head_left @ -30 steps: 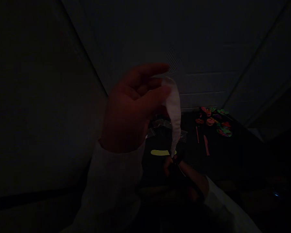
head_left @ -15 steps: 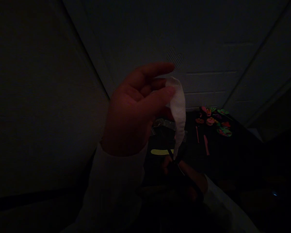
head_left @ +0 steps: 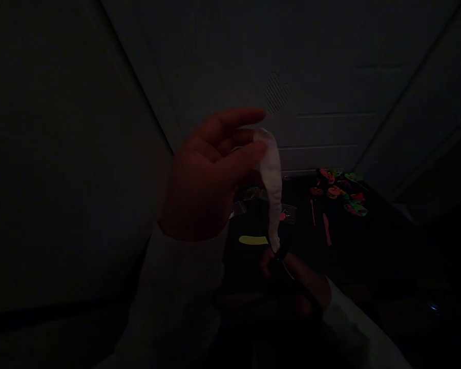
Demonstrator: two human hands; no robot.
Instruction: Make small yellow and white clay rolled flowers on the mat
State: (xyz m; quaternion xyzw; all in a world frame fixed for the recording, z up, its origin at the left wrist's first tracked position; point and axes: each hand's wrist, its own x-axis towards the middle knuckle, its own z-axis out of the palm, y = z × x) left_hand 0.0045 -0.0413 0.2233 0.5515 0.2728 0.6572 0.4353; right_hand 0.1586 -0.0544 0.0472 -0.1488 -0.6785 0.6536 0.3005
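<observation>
The scene is very dim. My left hand (head_left: 211, 169) is raised at the centre, pinching the upper part of a white strip of soft fabric-like material (head_left: 271, 177) between thumb and fingers, with the index finger held out above it. The strip hangs down in a narrowing curve. At its lower end, my right hand (head_left: 288, 277) is closed on dark scissors (head_left: 279, 255), whose blades meet the tip of the strip. The scissors' handles are mostly lost in shadow.
On the dark table lie a yellow flat stick (head_left: 252, 240), a pink plastic knife (head_left: 327, 229), a thin pink stick (head_left: 312, 212) and clear packets (head_left: 289, 214). Several colourful small pieces (head_left: 334, 190) are heaped at the back right. A pale panelled door or wall (head_left: 322, 128) bears a striped heart (head_left: 277, 93).
My left hand has shifted slightly left and down with the white strip. The scissors' blades look closer together at its tip, and more of the packets behind shows.
</observation>
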